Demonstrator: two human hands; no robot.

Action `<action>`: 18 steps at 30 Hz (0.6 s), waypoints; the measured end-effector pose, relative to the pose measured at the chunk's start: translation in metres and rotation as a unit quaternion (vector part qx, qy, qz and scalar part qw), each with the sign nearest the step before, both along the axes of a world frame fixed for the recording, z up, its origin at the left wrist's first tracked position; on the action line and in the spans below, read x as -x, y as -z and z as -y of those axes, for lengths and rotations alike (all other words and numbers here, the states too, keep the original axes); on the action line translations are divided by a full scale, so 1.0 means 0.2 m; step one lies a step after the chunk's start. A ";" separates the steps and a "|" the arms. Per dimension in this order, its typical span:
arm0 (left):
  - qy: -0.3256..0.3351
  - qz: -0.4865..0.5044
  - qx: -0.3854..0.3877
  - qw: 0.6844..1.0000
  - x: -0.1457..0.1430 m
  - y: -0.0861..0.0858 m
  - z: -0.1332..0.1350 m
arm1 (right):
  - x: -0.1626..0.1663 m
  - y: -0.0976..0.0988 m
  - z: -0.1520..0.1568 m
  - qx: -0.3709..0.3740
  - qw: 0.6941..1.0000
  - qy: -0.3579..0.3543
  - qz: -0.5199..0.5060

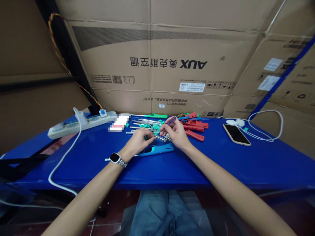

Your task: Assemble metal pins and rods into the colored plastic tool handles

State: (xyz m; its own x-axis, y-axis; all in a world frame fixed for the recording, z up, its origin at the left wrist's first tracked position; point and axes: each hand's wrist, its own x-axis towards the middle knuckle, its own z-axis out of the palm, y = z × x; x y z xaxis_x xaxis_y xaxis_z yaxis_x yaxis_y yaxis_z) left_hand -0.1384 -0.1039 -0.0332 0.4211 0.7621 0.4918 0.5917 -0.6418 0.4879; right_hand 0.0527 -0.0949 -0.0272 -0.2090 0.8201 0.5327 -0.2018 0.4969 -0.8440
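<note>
My left hand [140,141], with a watch on its wrist, is closed in a pinch over the middle of the pile; what its fingertips hold is hidden. Close to those fingertips lies a short silver metal tube [161,138]. My right hand [177,133] is closed around a slim dark purple handle [171,121], its lower end hidden by the fingers. Nearest my body, a blue long-nosed lighter [161,149] rests below both hands, its metal tip pointing left. Several red lighters [197,124] lie right of my right hand. Silver lighter tubes [145,122] and small teal pieces are heaped behind the hands.
On the blue table [216,164], a phone [236,134] lies at right beside a white charger and cable [270,139]. A white power strip [78,124] sits at left. A green lighter [156,115] lies at the back, before a large cardboard sheet [172,39].
</note>
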 end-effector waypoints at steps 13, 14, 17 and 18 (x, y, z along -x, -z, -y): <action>0.049 -0.033 -0.012 0.998 -0.14 -0.02 0.06 | -0.09 -0.03 0.06 -0.033 0.994 0.063 0.081; 0.051 -0.047 -0.018 0.997 -0.17 -0.03 0.07 | -0.11 -0.03 0.07 -0.036 0.993 0.075 0.085; 0.060 -0.110 -0.025 0.992 -0.23 -0.03 0.09 | -0.16 -0.02 0.07 -0.046 0.990 0.103 0.089; 0.064 -0.129 -0.019 0.989 -0.24 -0.03 0.10 | -0.17 -0.02 0.07 -0.047 0.989 0.106 0.089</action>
